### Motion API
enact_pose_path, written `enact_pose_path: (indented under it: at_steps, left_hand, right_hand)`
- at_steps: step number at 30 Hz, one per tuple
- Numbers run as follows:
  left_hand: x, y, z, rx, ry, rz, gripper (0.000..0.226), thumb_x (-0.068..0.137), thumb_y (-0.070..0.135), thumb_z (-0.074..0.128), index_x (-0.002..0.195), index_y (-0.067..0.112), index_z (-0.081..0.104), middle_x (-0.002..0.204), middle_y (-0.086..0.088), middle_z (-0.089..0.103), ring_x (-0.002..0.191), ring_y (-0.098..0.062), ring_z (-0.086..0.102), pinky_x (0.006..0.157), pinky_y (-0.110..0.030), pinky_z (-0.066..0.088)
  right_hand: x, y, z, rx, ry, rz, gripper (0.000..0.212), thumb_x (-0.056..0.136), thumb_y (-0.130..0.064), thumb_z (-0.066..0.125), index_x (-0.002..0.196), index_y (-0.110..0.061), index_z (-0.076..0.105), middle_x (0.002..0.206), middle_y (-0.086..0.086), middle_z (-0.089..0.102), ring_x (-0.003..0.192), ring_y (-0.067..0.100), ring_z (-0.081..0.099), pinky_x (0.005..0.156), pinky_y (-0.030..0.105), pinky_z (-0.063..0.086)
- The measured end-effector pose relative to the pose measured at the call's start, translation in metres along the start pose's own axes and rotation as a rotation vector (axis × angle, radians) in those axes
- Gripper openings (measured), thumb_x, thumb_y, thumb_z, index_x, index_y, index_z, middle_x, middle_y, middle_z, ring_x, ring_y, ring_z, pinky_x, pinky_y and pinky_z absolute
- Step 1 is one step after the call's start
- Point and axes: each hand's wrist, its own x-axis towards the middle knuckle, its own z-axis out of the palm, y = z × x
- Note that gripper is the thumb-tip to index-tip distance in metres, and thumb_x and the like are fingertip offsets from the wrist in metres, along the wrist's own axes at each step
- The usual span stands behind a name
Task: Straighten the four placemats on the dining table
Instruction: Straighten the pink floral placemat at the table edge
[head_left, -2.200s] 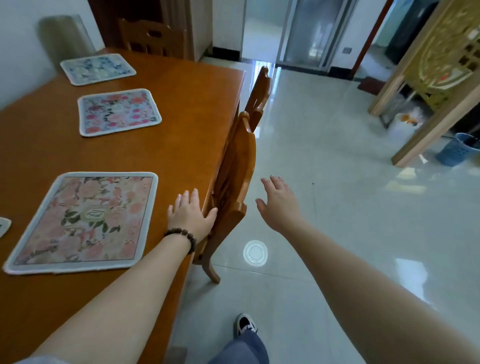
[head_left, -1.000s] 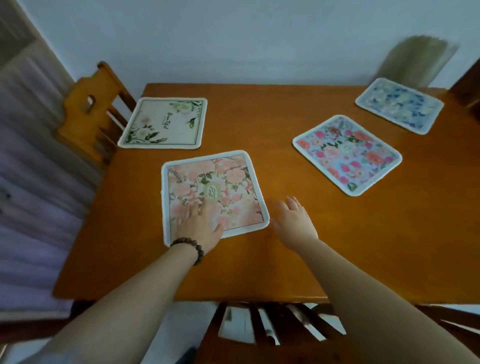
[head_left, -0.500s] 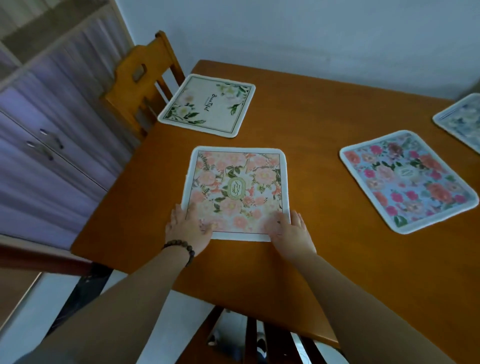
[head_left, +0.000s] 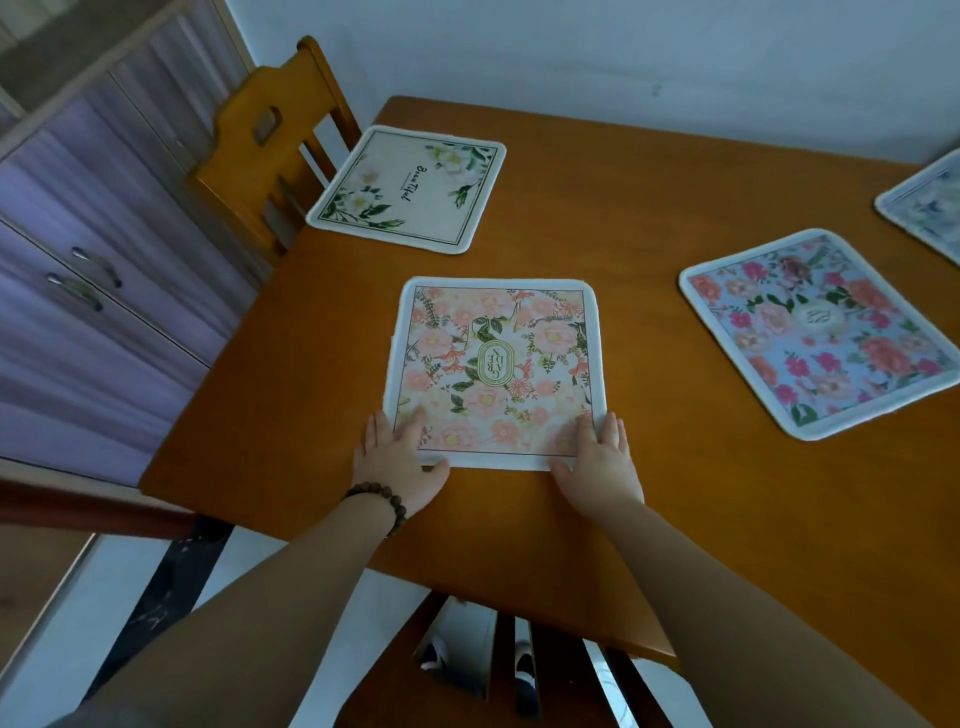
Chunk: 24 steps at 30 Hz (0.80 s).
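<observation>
Both hands lay spread and flat on the near corners of the pink mat (head_left: 496, 371) at the front of the wooden worktop (head_left: 623, 218), the left hand (head_left: 397, 465) on its left corner and the right hand (head_left: 597, 465) on its right. A white mat (head_left: 410, 189) sat beyond it beside a chair (head_left: 270, 150); a blue mat (head_left: 821, 332) lay askew to the right, with a fourth mat (head_left: 927, 205) at the frame's edge.
</observation>
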Motion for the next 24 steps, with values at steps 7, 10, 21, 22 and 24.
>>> enact_pose_path:
  at_steps: [7, 10, 21, 22, 24]
  left_hand:
    - [-0.015, 0.029, 0.016, 0.05, -0.042, 0.16, 0.079, 0.083, 0.062, 0.045, 0.148, 0.043, 0.006, 0.159, -0.015, -0.008, 0.145, -0.029, -0.009, 0.114, -0.048, 0.005]
    - [-0.027, 0.033, 0.023, 0.068, -0.06, 0.205, 0.079, 0.082, 0.062, 0.045, 0.148, 0.043, 0.005, 0.158, -0.016, -0.01, 0.145, -0.029, -0.01, 0.115, -0.047, 0.003]
    - [-0.073, 0.028, 0.034, 0.224, -0.192, 0.425, 0.082, 0.085, 0.058, 0.04, 0.147, 0.042, -0.01, 0.157, -0.012, -0.018, 0.144, -0.023, -0.018, 0.115, -0.043, -0.005]
    - [-0.076, 0.03, 0.035, 0.228, -0.21, 0.452, 0.081, 0.086, 0.057, 0.04, 0.148, 0.041, -0.011, 0.157, -0.012, -0.019, 0.143, -0.023, -0.019, 0.116, -0.043, -0.005]
    - [-0.081, 0.035, 0.035, 0.225, -0.225, 0.489, 0.08, 0.088, 0.054, 0.041, 0.148, 0.039, -0.009, 0.157, -0.011, -0.018, 0.144, -0.022, -0.017, 0.117, -0.043, -0.004]
  right_hand:
    - [-0.028, 0.05, 0.001, -0.051, 0.034, 0.08, 0.104, 0.081, -0.066, 0.054, 0.152, -0.015, -0.002, 0.159, 0.015, -0.009, 0.145, 0.031, -0.011, 0.116, 0.042, 0.009]
    - [-0.036, 0.061, 0.003, -0.08, 0.048, 0.101, 0.105, 0.081, -0.067, 0.053, 0.151, -0.013, -0.005, 0.158, 0.016, -0.011, 0.145, 0.032, -0.012, 0.117, 0.043, 0.008]
    - [-0.003, 0.057, -0.029, -0.085, 0.018, 0.091, 0.066, 0.096, -0.029, 0.052, 0.15, -0.022, 0.014, 0.159, 0.012, -0.009, 0.146, 0.032, 0.001, 0.116, 0.047, 0.022]
    - [-0.003, 0.054, -0.028, -0.085, 0.034, 0.099, 0.063, 0.097, -0.023, 0.049, 0.15, -0.022, 0.015, 0.159, 0.012, -0.007, 0.146, 0.032, 0.001, 0.115, 0.047, 0.024]
    - [-0.006, 0.049, -0.023, -0.07, 0.075, 0.12, 0.061, 0.097, -0.012, 0.043, 0.15, -0.023, 0.015, 0.16, 0.011, -0.004, 0.146, 0.031, 0.001, 0.115, 0.047, 0.025]
